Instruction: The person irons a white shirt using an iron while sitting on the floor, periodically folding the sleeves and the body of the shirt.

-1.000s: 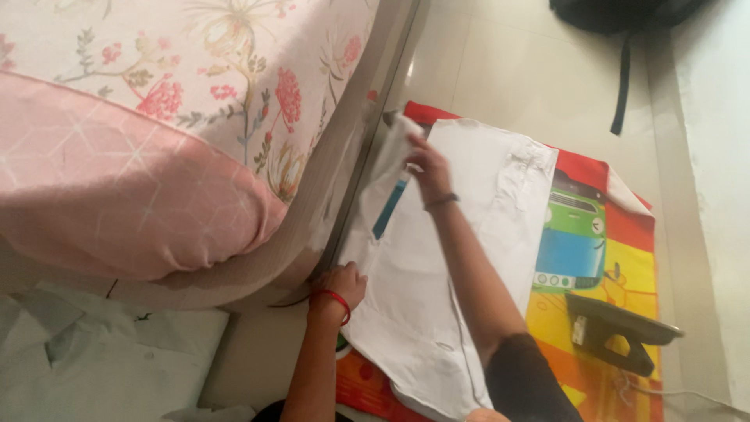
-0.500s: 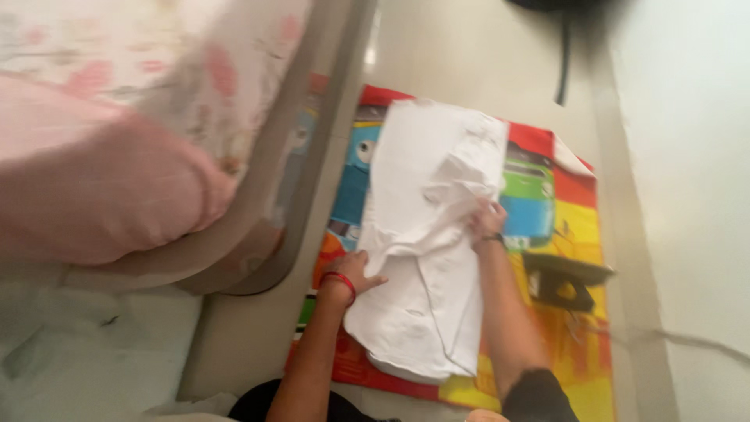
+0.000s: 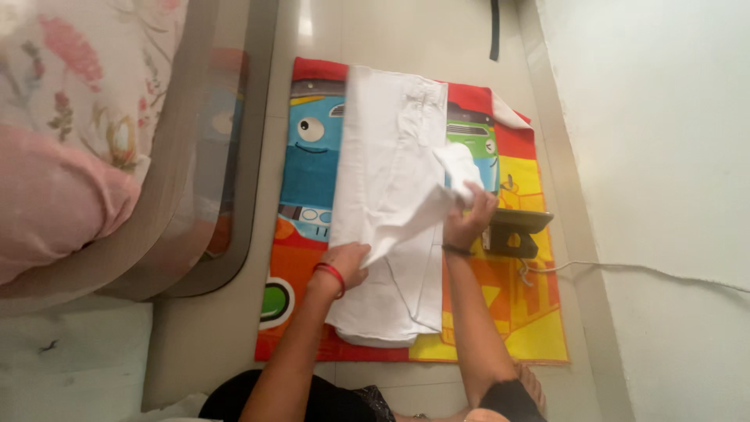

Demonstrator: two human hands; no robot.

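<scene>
A white garment (image 3: 391, 164) lies lengthwise on a colourful cartoon mat (image 3: 308, 164) on the floor. My left hand (image 3: 348, 262), with a red band at the wrist, presses flat on the garment's left edge near its lower half. My right hand (image 3: 469, 219), with a dark wristband, grips a loose flap of the white cloth and holds it lifted over the garment's right side. Just right of that hand, a dark clothes iron (image 3: 516, 230) rests on the mat.
A bed with a floral cover (image 3: 86, 94) and a pink pillow (image 3: 55, 203) fills the left. The iron's white cord (image 3: 648, 270) trails right across the pale floor. A dark strap (image 3: 494, 31) hangs at the top. A pale wall (image 3: 664, 117) runs along the right.
My right hand has drawn back from the garment's far end toward me, pulling a flap of cloth over to the right. The view has swung so the whole mat shows.
</scene>
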